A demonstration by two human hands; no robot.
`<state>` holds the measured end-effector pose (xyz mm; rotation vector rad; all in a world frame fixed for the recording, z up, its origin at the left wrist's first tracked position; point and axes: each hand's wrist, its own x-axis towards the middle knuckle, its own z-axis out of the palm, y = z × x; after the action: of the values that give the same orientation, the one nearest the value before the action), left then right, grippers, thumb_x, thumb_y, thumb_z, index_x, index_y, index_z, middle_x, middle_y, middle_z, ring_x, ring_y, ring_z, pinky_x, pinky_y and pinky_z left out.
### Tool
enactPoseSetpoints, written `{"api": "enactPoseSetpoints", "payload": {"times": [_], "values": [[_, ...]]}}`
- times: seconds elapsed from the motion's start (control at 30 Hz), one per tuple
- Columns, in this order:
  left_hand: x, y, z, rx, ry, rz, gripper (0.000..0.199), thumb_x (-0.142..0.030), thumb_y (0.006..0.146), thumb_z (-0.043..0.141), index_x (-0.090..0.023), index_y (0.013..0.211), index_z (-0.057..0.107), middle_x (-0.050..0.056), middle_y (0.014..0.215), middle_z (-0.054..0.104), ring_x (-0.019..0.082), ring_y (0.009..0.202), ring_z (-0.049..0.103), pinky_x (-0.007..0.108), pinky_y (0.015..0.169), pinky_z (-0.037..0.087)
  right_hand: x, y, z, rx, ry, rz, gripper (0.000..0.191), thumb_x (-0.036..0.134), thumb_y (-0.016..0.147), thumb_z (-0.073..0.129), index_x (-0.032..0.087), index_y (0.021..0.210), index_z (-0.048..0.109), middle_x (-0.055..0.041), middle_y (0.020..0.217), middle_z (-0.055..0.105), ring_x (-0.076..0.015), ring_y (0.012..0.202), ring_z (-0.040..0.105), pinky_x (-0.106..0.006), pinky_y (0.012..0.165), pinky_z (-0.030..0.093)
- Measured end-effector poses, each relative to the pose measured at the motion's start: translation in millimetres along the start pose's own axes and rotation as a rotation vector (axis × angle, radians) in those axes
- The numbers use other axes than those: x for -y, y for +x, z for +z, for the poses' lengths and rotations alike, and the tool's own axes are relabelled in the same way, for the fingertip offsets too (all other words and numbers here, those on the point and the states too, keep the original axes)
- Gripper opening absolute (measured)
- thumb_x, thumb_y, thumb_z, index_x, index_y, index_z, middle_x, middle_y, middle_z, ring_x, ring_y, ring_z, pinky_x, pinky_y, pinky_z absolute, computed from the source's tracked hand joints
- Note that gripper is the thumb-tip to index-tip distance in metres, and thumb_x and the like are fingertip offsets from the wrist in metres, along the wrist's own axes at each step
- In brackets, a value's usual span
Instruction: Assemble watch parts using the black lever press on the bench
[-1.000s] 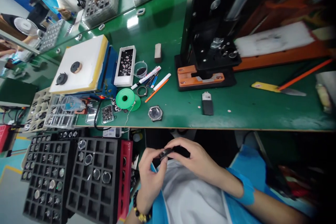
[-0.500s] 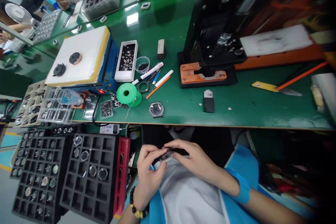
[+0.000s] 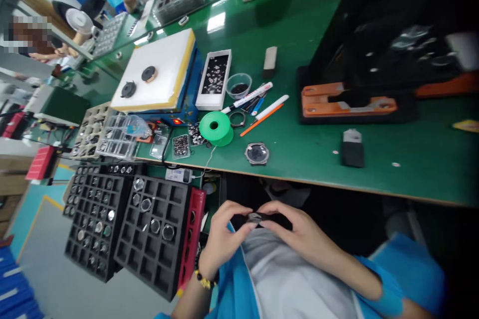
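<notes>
Above my lap, below the bench edge, both hands hold a small dark watch case (image 3: pixel 255 218), its details blurred and partly covered by fingers. My left hand (image 3: pixel 228 232) pinches its left side between thumb and fingertips. On the opposite side, my right hand (image 3: pixel 290 224) grips it the same way. Nearest on the bench lies another watch case (image 3: pixel 257 153) with a dark face and metal rim. A green spool (image 3: pixel 216 128) stands to its left, thin wire trailing from it.
Black compartment trays (image 3: pixel 151 234) with watch cases sit low at left. A blue heating box (image 3: pixel 187 89) with a white top, a white parts box (image 3: pixel 213 79), pens (image 3: pixel 247 97) and a black press (image 3: pixel 359 75) with an orange base occupy the bench. Co-workers sit across.
The view has shifted, so the bench items appear further right and more of the left floor shows. Both hands still grip the watch case, which now looks turned to a flatter angle.
</notes>
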<state>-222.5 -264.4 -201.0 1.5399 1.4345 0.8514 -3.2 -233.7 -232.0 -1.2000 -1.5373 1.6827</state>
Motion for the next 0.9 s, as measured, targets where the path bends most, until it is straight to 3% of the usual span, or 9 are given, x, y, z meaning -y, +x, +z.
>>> {"api": "enactPoseSetpoints", "payload": {"times": [0.07,0.2,0.3,0.37,0.5,0.6,0.7,0.83,0.9], "values": [[21.0,-2.5,-24.2,-0.071,0.162,-0.061,0.025,-0.037,0.096,0.076,-0.024,0.117,0.072,0.008,0.110,0.071,0.023,0.104,0.068,0.037,0.096,0.055,-7.8,6.2,5.6,0.032,0.004,0.066,0.034,0.055,0.095,0.066,0.023,0.105,0.072,-0.0063,0.106,0.075,-0.0239,0.101,0.071,-0.037,0.096,0.056],[68.4,-14.4,-76.3,-0.483,0.605,-0.287,0.025,-0.038,0.096,0.069,-0.021,0.114,0.068,0.011,0.114,0.067,0.031,0.113,0.061,0.051,0.105,0.049,-25.7,19.2,17.0,0.104,0.019,0.091,0.039,0.060,0.096,0.063,0.023,0.105,0.068,-0.0060,0.107,0.073,-0.0244,0.105,0.069,-0.038,0.099,0.054],[94.9,-21.7,-100.9,-0.537,0.669,-0.345,0.029,-0.032,0.087,0.073,-0.019,0.112,0.068,0.012,0.114,0.065,0.036,0.117,0.057,0.060,0.111,0.042,-38.2,34.2,29.0,0.164,0.014,0.084,0.036,0.058,0.097,0.063,0.023,0.103,0.066,-0.0054,0.106,0.073,-0.0237,0.104,0.070,-0.036,0.096,0.054],[104.0,-24.2,-111.1,-0.510,0.647,-0.357,0.023,-0.032,0.084,0.075,-0.020,0.103,0.069,0.010,0.107,0.067,0.033,0.112,0.058,0.055,0.108,0.045,-42.9,48.6,40.8,0.205,0.012,0.058,0.031,0.053,0.097,0.063,0.023,0.102,0.065,-0.0049,0.105,0.074,-0.0227,0.102,0.071,-0.035,0.095,0.054],[99.0,-31.8,-138.3,-0.516,0.545,-0.406,0.035,-0.049,0.084,0.077,-0.018,0.097,0.067,0.007,0.099,0.068,0.026,0.095,0.063,0.040,0.087,0.052,-36.7,85.9,74.5,0.260,-0.025,0.012,0.020,0.040,0.097,0.063,0.021,0.102,0.065,-0.0046,0.100,0.075,-0.0201,0.094,0.072,-0.032,0.087,0.055],[79.9,-41.0,-169.3,-0.549,0.469,-0.445,0.051,-0.062,0.082,0.077,-0.017,0.103,0.067,0.006,0.096,0.068,0.021,0.081,0.063,0.032,0.073,0.052,-23.6,118.6,106.8,0.316,-0.135,-0.006,0.013,0.030,0.098,0.064,0.020,0.105,0.066,-0.0039,0.101,0.077,-0.0174,0.094,0.073,-0.027,0.082,0.054],[60.1,-45.4,-192.3,-0.567,0.417,-0.441,0.059,-0.069,0.081,0.076,-0.016,0.105,0.067,0.005,0.094,0.070,0.019,0.077,0.064,0.029,0.070,0.053,-9.2,150.2,144.9,0.319,-0.201,-0.044,0.018,0.030,0.100,0.063,0.020,0.115,0.068,-0.0039,0.106,0.078,-0.0177,0.097,0.074,-0.026,0.080,0.053],[52.6,-40.0,-193.0,-0.575,0.366,-0.440,0.068,-0.075,0.072,0.080,-0.015,0.102,0.069,0.006,0.093,0.072,0.022,0.078,0.067,0.031,0.070,0.056,10.6,178.2,194.9,0.287,-0.356,-0.123,0.034,0.029,0.102,0.060,0.018,0.134,0.064,-0.0116,0.114,0.077,-0.0266,0.106,0.073,-0.034,0.085,0.054],[57.8,-37.5,-187.0,-0.586,0.355,-0.476,0.074,-0.079,0.064,0.082,-0.015,0.099,0.071,0.007,0.092,0.073,0.025,0.080,0.069,0.033,0.068,0.057,17.5,185.6,213.0,0.307,-0.461,-0.178,0.028,0.020,0.098,0.060,0.014,0.123,0.070,-0.0148,0.113,0.076,-0.0297,0.107,0.072,-0.037,0.085,0.055]]}}
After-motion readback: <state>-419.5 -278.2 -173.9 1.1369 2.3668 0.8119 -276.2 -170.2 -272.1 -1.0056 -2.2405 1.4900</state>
